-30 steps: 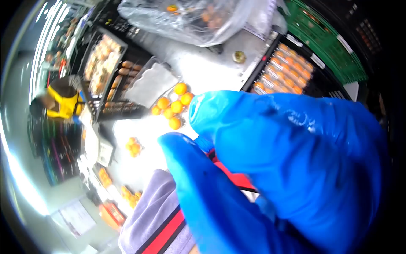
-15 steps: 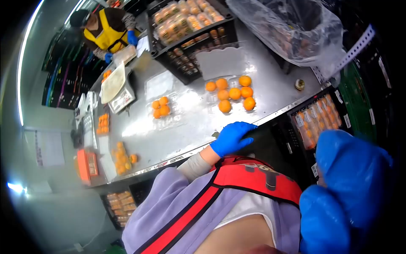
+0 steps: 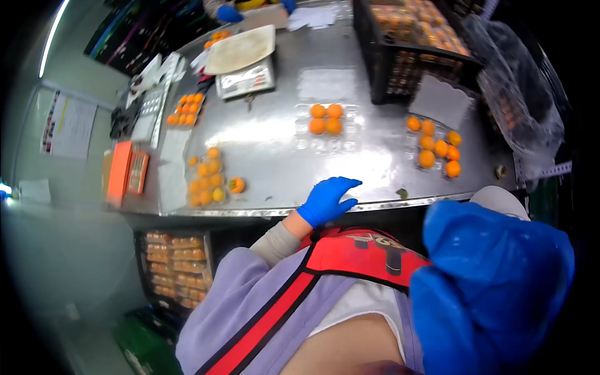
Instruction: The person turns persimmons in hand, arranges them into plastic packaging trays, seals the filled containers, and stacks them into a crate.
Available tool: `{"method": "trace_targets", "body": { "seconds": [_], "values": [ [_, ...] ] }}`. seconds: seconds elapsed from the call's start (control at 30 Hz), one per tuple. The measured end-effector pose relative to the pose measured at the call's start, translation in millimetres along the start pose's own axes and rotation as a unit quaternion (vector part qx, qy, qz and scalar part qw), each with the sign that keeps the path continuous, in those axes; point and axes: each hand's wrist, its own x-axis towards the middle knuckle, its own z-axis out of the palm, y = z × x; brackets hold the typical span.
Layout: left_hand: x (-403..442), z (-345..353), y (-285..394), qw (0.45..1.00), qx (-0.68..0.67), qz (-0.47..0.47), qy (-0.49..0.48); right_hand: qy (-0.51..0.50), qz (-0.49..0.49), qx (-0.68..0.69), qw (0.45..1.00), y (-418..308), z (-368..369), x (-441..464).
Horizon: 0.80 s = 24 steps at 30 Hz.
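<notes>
My left hand (image 3: 328, 201), in a blue glove, hovers by the near edge of the metal table (image 3: 269, 156). Its fingers are stretched out with the thumb apart, and it holds nothing. Beyond it lies an open clear plastic tray (image 3: 326, 145) with several round orange fruits (image 3: 334, 126) in it. Further right, a second clear tray with a raised lid (image 3: 442, 100) has more orange fruits (image 3: 441, 149). A crumpled blue plastic covering (image 3: 500, 269) fills the lower right, and my right hand does not show.
A scale (image 3: 245, 78) stands at the back left. Grouped fruits (image 3: 206, 181) lie at the table's left, beside a red-orange box (image 3: 120, 174). A black crate (image 3: 425, 67) of packed fruit is at the back right. Below left is another filled crate (image 3: 178, 269). A person's blue-gloved hand (image 3: 229, 13) shows at the top.
My view has swung left, so the table's things appear further right and the left-side fruits show more fully. My left hand stays open by the edge. The co-worker is now mostly out of frame.
</notes>
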Motion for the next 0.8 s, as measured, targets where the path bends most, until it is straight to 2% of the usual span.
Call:
{"method": "trace_targets", "body": {
  "seconds": [0.2, 0.3, 0.33, 0.4, 0.43, 0.53, 0.6, 0.63, 0.67, 0.73, 0.77, 0.8],
  "values": [
    [-94.2, -53.4, -55.0, 0.99, 0.025, -0.128, 0.06, 0.055, 0.05, 0.055, 0.996, -21.0, 63.6, 62.8],
    [-135.1, -64.3, -82.4, 0.958, 0.003, -0.225, 0.179, 0.06, 0.15, 0.118, 0.98, -17.3, 102.6, 76.9],
    [-146.8, -67.2, -96.3, 0.946, 0.074, -0.21, 0.236, 0.037, 0.192, 0.159, 0.968, -11.7, 122.8, 76.7],
    [-165.6, -78.9, -117.0, 0.908, 0.159, -0.254, 0.294, -0.05, 0.271, 0.253, 0.927, -2.6, 167.5, 63.8],
    [-168.6, -85.2, -125.3, 0.904, 0.16, -0.263, 0.298, -0.095, 0.25, 0.275, 0.924, 6.1, 196.4, 43.4],
    [-167.1, -96.1, -145.7, 0.888, 0.203, -0.312, 0.271, -0.201, 0.278, 0.337, 0.877, 2.6, 256.0, -5.0],
    [-156.7, -100.0, -160.2, 0.875, 0.334, -0.276, 0.217, -0.275, 0.288, 0.342, 0.851, -1.7, 277.8, -30.3],
    [-156.3, -98.4, -173.7, 0.867, 0.375, -0.281, 0.168, -0.282, 0.295, 0.351, 0.843, -3.8, 284.5, -40.3],
    [-156.0, -98.0, -187.4, 0.868, 0.374, -0.281, 0.166, -0.289, 0.302, 0.358, 0.835, -4.3, 288.7, -48.7],
    [-142.8, -113.9, -181.3, 0.865, 0.296, -0.405, 0.012, -0.298, 0.31, 0.366, 0.825, 1.5, 289.4, -56.5],
    [-137.3, -120.2, -171.5, 0.866, 0.294, -0.404, 0.008, -0.297, 0.309, 0.368, 0.825, 5.5, 287.2, -58.2],
    [-127.7, -128.8, -155.2, 0.895, 0.195, -0.396, 0.064, -0.296, 0.31, 0.367, 0.826, 9.9, 284.3, -61.0]
  ]
}}
